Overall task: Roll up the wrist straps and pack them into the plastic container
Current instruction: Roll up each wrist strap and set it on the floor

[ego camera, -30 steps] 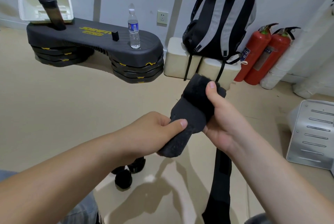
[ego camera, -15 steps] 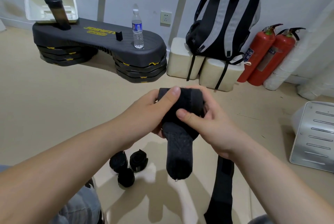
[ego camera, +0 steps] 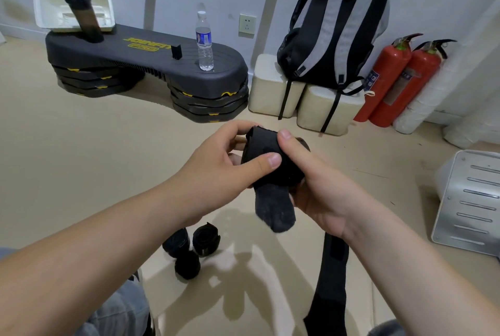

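The wrist strap (ego camera: 270,159) is in mid-air in front of you, between both hands. It is wound into a fat black roll, with a short greyish tail (ego camera: 276,211) hanging below. Your left hand (ego camera: 216,170) grips the roll from the left with the thumb pressed across its face. Your right hand (ego camera: 322,189) curls round it from the right with the thumb on top.

To finish this turn well, pinch the roll firmly with one hand. Draw the tail up snug with the other so the edges line up and the coil cannot loosen. Then press the end down flat.

A long black band (ego camera: 330,276) hangs below your right wrist; whether it is part of this strap I cannot tell. Three rolled straps (ego camera: 189,249) lie together on the beige floor (ego camera: 81,159) near your knee.

The white container (ego camera: 44,14), probably the one to fill, sits well away on the black step platform (ego camera: 140,56) behind a shaker bottle (ego camera: 84,18). A water bottle (ego camera: 204,43) stands on that platform too. By the wall are a striped backpack (ego camera: 335,27) on pale blocks (ego camera: 270,89), two fire extinguishers (ego camera: 395,78) and a metal panel (ego camera: 470,205).
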